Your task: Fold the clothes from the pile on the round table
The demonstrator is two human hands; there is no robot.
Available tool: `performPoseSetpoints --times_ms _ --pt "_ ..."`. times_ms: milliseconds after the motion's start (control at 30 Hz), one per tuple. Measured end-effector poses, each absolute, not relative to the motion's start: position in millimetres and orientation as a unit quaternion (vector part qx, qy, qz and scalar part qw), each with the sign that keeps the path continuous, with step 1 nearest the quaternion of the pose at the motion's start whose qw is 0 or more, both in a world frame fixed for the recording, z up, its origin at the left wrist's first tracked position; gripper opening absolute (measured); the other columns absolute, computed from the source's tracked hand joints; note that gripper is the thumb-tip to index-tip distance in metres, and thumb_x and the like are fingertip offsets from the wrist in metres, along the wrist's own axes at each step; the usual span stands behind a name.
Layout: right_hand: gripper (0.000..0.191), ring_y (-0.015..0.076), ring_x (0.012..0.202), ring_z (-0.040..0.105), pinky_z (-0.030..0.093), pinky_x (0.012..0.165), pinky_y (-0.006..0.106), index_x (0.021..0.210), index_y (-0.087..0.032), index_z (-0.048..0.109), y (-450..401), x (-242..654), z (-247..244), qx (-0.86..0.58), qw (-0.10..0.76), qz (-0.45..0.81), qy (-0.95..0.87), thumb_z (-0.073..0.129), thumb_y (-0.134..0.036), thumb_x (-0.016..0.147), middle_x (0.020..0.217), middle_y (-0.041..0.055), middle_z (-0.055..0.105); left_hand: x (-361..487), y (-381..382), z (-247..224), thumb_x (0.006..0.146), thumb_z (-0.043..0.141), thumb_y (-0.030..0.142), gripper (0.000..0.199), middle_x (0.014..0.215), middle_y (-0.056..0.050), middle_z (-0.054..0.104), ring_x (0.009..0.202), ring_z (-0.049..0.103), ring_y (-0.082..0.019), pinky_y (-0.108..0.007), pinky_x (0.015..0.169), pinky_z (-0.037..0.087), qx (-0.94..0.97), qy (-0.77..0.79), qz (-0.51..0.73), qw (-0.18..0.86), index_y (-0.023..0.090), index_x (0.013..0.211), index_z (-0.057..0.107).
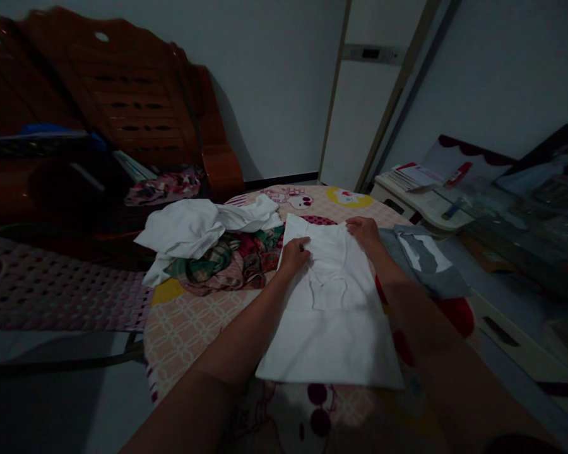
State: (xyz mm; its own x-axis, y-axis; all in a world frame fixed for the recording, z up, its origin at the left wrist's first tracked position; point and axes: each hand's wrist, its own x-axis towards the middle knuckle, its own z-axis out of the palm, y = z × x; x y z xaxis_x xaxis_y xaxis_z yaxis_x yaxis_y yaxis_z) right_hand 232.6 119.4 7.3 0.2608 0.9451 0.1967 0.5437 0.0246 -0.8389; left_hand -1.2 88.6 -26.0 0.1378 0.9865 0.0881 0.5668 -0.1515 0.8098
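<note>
A white garment [334, 343], folded into a long panel with thin cord-like lines across its middle, lies flat on a round table. My left hand [294, 257] is on its upper left part, fingers curled with thumb and forefinger close together on the cloth. At the far right corner, my right hand [363, 231] pinches the garment's edge, some fingertips hidden. To the left is a heap with a crumpled white cloth [184, 224] on top and a green plaid cloth [213, 261] among pinkish ones below. A folded grey garment with a white patch [414, 277] lies right of my right forearm.
The table wears a patterned cloth [184, 340] with cartoon figures. A woven-seat chair [71, 284] stands at the left, a carved wooden bench [132, 94] behind it. At the right are a glass-topped stand [525, 221] and a white cabinet [435, 208] with papers.
</note>
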Motion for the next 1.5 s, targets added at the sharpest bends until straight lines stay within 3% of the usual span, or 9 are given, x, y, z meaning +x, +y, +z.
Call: performPoseSetpoints --times_ms 100,300,433,733,833,1000,1200,1367,1500 --pt "0.017 0.0151 0.060 0.063 0.049 0.061 0.026 0.083 -0.013 0.075 83 202 23 -0.592 0.354 0.266 -0.674 0.061 -0.020 0.076 0.066 0.0025 0.070 -3 90 -28 0.074 0.056 0.007 0.059 0.104 -0.010 0.074 0.095 0.068 -0.023 -0.035 0.091 0.053 0.696 0.566 0.314 0.311 0.012 0.132 0.065" --pt "0.015 0.0201 0.084 0.067 0.047 0.078 0.028 0.088 -0.014 0.074 14 155 28 -0.535 0.110 0.119 -0.829 0.060 -0.015 0.084 0.090 0.0095 0.074 -3 91 -30 0.073 0.057 0.006 0.059 0.114 -0.013 0.072 0.100 0.067 -0.024 -0.035 0.096 0.051 0.708 0.557 0.320 0.294 0.010 0.131 0.066" --pt "0.020 0.0253 0.100 0.065 0.047 0.083 0.031 0.103 -0.012 0.070 -1 146 16 -0.567 0.025 0.017 -0.823 0.054 -0.018 0.092 0.108 0.0157 0.069 -4 92 -31 0.072 0.056 0.005 0.058 0.117 -0.013 0.072 0.102 0.067 -0.023 -0.036 0.097 0.051 0.709 0.555 0.325 0.289 0.012 0.128 0.067" --pt "0.017 0.0167 0.081 0.067 0.047 0.076 0.025 0.095 -0.015 0.074 10 163 19 -0.574 0.213 0.170 -0.772 0.059 -0.016 0.087 0.091 0.0065 0.075 -3 93 -29 0.073 0.057 0.006 0.057 0.112 -0.014 0.073 0.099 0.067 -0.023 -0.034 0.094 0.052 0.710 0.561 0.316 0.286 0.009 0.129 0.066" --pt "0.021 0.0166 0.083 0.068 0.048 0.078 0.025 0.100 -0.016 0.075 9 164 14 -0.558 0.195 0.186 -0.785 0.059 -0.015 0.087 0.093 0.0066 0.075 -2 93 -30 0.075 0.055 0.006 0.057 0.112 -0.014 0.072 0.099 0.068 -0.023 -0.036 0.095 0.052 0.711 0.565 0.316 0.275 0.009 0.131 0.064" --pt "0.026 0.0190 0.086 0.068 0.049 0.083 0.028 0.107 -0.016 0.076 6 161 11 -0.536 0.145 0.172 -0.813 0.058 -0.022 0.089 0.099 0.0092 0.075 -1 88 -35 0.074 0.058 0.004 0.052 0.140 -0.015 0.058 0.130 0.053 -0.027 -0.041 0.111 0.041 0.746 0.540 0.334 0.199 0.016 0.124 0.067" --pt "0.025 0.0185 0.087 0.070 0.052 0.078 0.027 0.103 -0.016 0.076 -12 181 28 -0.541 0.266 0.250 -0.758 0.057 -0.020 0.088 0.102 0.0083 0.077 -18 87 -18 0.074 0.065 0.006 0.046 0.141 -0.016 0.056 0.141 0.042 -0.028 -0.042 0.116 0.035 0.756 0.541 0.314 0.194 0.017 0.119 0.066" --pt "0.021 0.0209 0.084 0.070 0.052 0.075 0.029 0.097 -0.015 0.076 -45 207 30 -0.556 0.219 0.270 -0.755 0.064 -0.026 0.084 0.092 0.0088 0.077 -34 74 14 0.080 0.063 0.015 0.033 0.118 -0.014 0.069 0.109 0.065 -0.024 -0.034 0.097 0.049 0.782 0.510 0.282 0.221 0.013 0.112 0.070" --pt "0.028 0.0219 0.086 0.068 0.050 0.080 0.032 0.103 -0.014 0.073 -67 216 21 -0.550 0.144 0.226 -0.791 0.074 -0.029 0.079 0.096 0.0102 0.074 -40 45 34 0.081 0.062 0.021 0.021 0.092 -0.005 0.076 0.083 0.069 -0.018 -0.025 0.077 0.049 0.842 0.409 0.178 0.305 0.016 0.097 0.074"
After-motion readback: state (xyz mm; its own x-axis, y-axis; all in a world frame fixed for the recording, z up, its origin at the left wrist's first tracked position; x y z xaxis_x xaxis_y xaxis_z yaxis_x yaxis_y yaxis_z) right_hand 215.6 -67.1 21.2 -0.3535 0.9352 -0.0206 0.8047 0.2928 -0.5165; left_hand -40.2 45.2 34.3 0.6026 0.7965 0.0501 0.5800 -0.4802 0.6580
